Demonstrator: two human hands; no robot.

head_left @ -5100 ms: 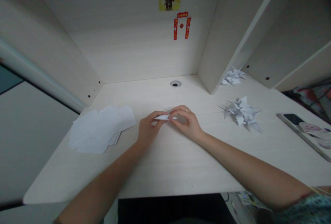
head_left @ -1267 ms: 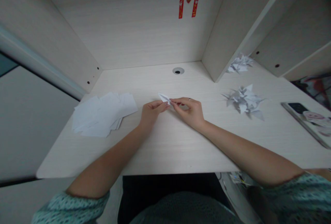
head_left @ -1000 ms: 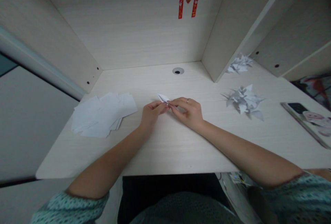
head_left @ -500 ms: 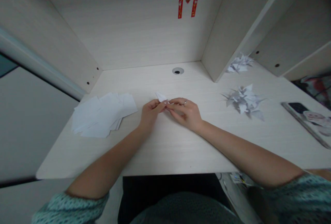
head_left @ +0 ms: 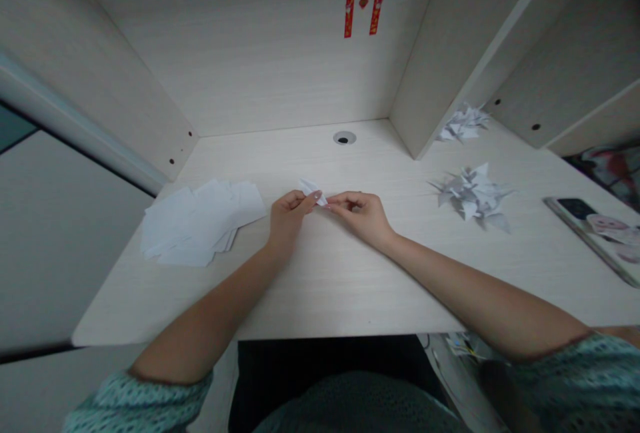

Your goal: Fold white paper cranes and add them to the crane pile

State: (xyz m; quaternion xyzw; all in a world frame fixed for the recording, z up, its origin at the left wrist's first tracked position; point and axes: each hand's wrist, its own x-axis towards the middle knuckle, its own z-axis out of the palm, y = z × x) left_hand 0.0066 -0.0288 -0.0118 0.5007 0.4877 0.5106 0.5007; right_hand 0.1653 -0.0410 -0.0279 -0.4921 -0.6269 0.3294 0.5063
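A small folded white paper is held between both hands over the middle of the desk. My left hand pinches it between thumb and fingers from the left. From the right, my right hand pinches its lower right end with thumb and index fingertip. To the left lies a spread stack of white paper sheets. A pile of folded white paper pieces rests to the right of my right hand.
A second folded-paper pile lies behind the upright divider. At the right is a phone in a case. The desk has a round cable hole near its back panel.
My right hand has shifted slightly, its fingers now closer together at the paper's right end. More of the folded paper shows between the hands. My left hand has moved slightly left.
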